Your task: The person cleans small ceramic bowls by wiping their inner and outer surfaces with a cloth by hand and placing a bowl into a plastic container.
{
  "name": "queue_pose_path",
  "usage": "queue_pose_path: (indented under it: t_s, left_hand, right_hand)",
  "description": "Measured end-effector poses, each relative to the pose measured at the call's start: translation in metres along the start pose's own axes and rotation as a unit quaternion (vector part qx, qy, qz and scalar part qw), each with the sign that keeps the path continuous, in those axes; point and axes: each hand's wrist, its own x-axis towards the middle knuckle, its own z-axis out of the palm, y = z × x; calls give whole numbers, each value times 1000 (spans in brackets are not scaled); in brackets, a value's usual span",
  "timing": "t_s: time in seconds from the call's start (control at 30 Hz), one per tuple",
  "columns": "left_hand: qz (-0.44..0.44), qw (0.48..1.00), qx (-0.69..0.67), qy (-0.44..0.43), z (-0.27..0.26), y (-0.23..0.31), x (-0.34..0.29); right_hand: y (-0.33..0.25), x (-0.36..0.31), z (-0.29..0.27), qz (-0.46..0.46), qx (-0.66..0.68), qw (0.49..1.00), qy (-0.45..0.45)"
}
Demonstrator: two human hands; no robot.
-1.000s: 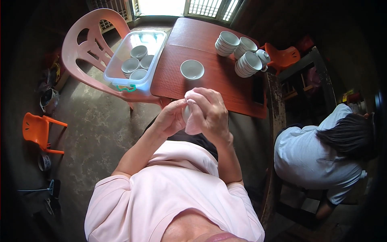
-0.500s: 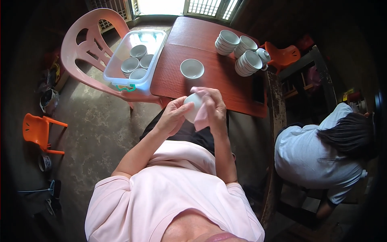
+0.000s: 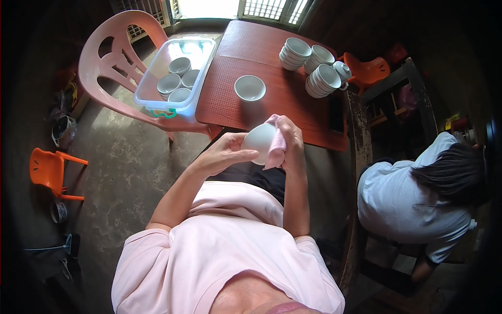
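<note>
Between my two hands, just off the near edge of the red table (image 3: 219, 99), a white bowl (image 3: 257, 141) is tilted with its outer side toward me. My left hand (image 3: 226, 153) grips its left side, thumb across the outside. On the other side my right hand (image 3: 291, 138) presses a pink cloth (image 3: 277, 149) against the bowl, its fingers curled round cloth and rim. Another white bowl (image 3: 250, 89) stands upright by itself on the table beyond my hands.
Several stacked bowls (image 3: 321, 78) stand at the table's right with a lidded white pot (image 3: 342, 70). A clear plastic bin (image 3: 141, 99) holding bowls rests on a pink chair (image 3: 94, 78) at left. A dark phone-like slab (image 3: 335, 116) lies by the table's right edge. A person (image 3: 408, 193) bends at right.
The bowl has turned and shifted slightly right, showing more of its outer side. My right hand and the cloth have moved right and down, onto the bowl's right side.
</note>
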Motion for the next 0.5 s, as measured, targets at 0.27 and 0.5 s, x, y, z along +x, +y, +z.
queue_pose_path:
  t_s: [0.27,0.5]
  left_hand:
    - [72,989,-121,-44,-2,-15,7]
    - [36,998,-20,-54,0,-17,5]
  right_hand:
    - [21,4,12,38,310,941,130]
    - [-9,0,2,-52,-102,993,-25]
